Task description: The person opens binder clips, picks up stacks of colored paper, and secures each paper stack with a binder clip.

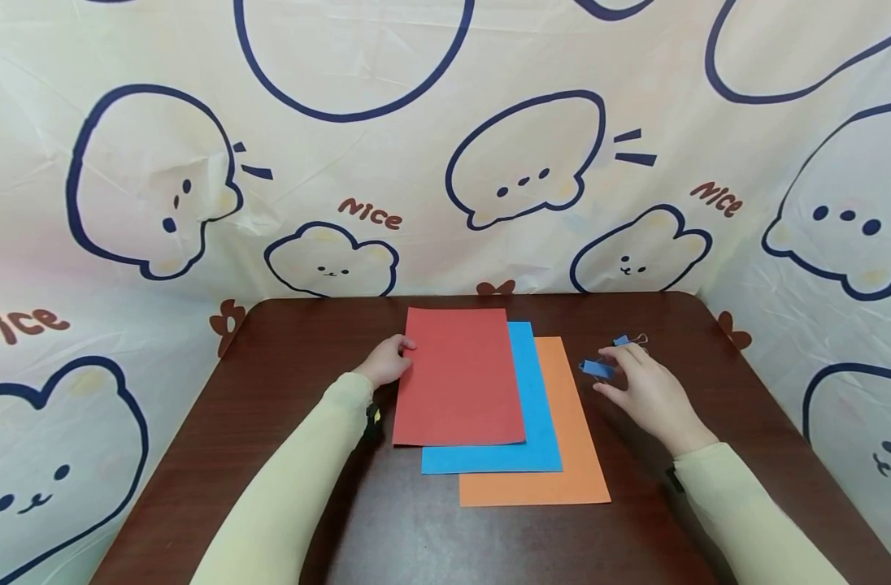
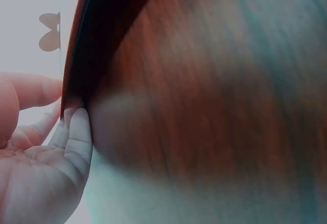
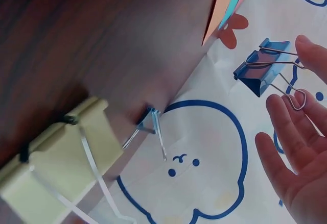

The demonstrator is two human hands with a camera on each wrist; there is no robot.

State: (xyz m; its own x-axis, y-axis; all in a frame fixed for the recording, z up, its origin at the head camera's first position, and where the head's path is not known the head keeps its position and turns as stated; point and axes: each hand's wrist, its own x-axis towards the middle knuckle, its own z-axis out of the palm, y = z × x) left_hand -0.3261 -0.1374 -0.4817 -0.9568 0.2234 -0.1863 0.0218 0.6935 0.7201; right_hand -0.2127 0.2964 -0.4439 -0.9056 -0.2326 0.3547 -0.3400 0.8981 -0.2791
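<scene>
- Head view: on the table (image 1: 270, 366), the red sheet (image 1: 460, 378), lying over the blue sheet (image 1: 541, 443) and orange sheet (image 1: 533, 490), is held by the left hand (image 1: 384, 361), the blue clip (image 1: 597, 369) by the right hand (image 1: 652, 398).
- Left wrist view: one edge is pinched (light paper, probably easily creased).
- Right wrist view: the wire handles are held between thumb and parted fingers; a stiff spring should be expected, best squeezed there.

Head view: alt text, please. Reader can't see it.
A person's left grip pinches the left edge of a red sheet, staggered over a blue sheet and an orange sheet on a brown table. The right grip holds a blue binder clip, with a second blue clip just beyond.
</scene>
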